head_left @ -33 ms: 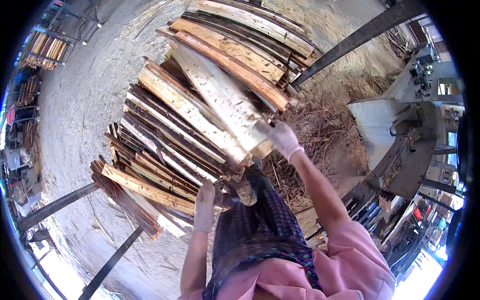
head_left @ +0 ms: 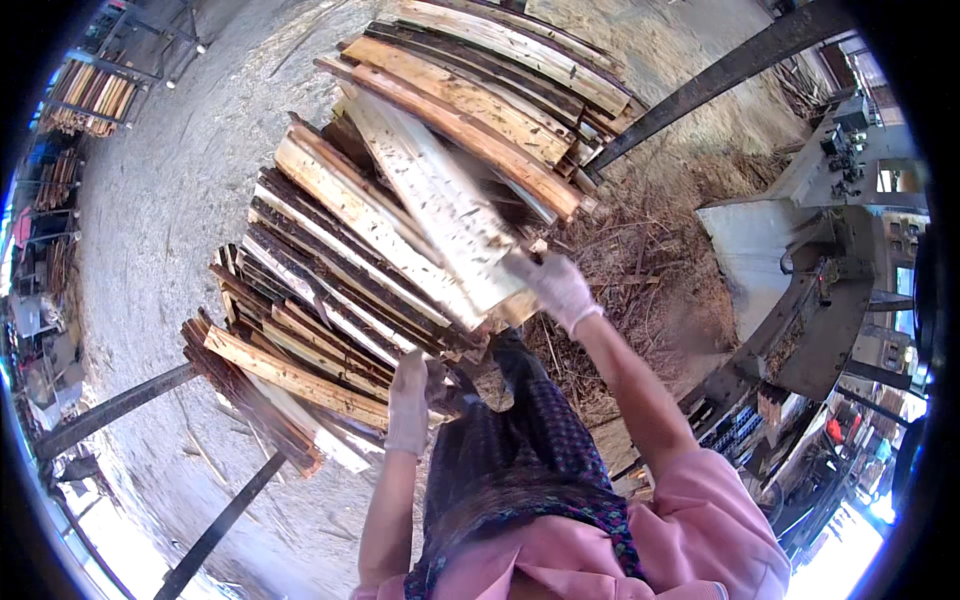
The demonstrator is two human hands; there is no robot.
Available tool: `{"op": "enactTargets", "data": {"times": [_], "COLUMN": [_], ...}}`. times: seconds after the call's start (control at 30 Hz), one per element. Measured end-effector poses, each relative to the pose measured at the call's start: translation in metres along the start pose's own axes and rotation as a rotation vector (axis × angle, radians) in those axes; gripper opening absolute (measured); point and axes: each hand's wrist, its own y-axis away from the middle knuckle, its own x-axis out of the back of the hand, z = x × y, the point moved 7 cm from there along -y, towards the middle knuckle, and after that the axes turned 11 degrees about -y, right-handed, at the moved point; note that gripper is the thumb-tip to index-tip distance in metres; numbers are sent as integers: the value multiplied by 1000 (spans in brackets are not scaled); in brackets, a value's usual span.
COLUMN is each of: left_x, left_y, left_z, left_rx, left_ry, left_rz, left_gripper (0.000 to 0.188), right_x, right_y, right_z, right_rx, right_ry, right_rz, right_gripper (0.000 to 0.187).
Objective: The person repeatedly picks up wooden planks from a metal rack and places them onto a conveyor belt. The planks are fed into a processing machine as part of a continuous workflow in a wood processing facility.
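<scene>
My right hand [head_left: 560, 288], in a pale glove, is closed on the near end of a wide, pale wooden board [head_left: 432, 185] with dark specks. This board lies slantwise over the stack of bark-edged boards [head_left: 345, 255], its far end tucked beside an orange-brown board [head_left: 470, 130]. My left hand [head_left: 408, 400], also gloved, is down by the near ends of the lower boards. Its fingers point away and are mostly hidden, so I cannot tell whether they touch the wood.
Dark metal posts stick out of the stack at the upper right [head_left: 720, 85] and lower left [head_left: 220, 525]. Bark scraps and debris [head_left: 640, 270] cover the ground on the right, beside machinery [head_left: 830, 330]. More stacked boards [head_left: 92, 97] stand at the far left.
The near end of the pale board and my right hand have shifted slightly toward me and to the left. My left hand has risen a little.
</scene>
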Motion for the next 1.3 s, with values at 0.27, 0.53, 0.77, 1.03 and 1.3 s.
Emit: {"op": "enactTargets", "data": {"times": [0.27,0.53,0.77,1.03,1.3], "left_x": [-66,-51,-43,-44,-38], "left_y": [-94,24,-4,-11,-39], "left_z": [93,154,23,31,-9], "left_rx": [-235,9,-51,38,12], "left_ry": [425,214,111,343,625], "left_rz": [-331,-100,-105,-340,-564], "left_gripper": [97,99,91,75,62], "right_x": [-29,-80,-81,-71,-93], "right_y": [13,123,94,45,74], "right_z": [35,31,158,152,154], "right_rx": [-66,-198,-235,-309,-313], "right_ry": [-143,-437,-639,-794,-891], "right_rz": [-155,-668,-266,-380,-250], "right_gripper": [90,78,49,73,60]}}
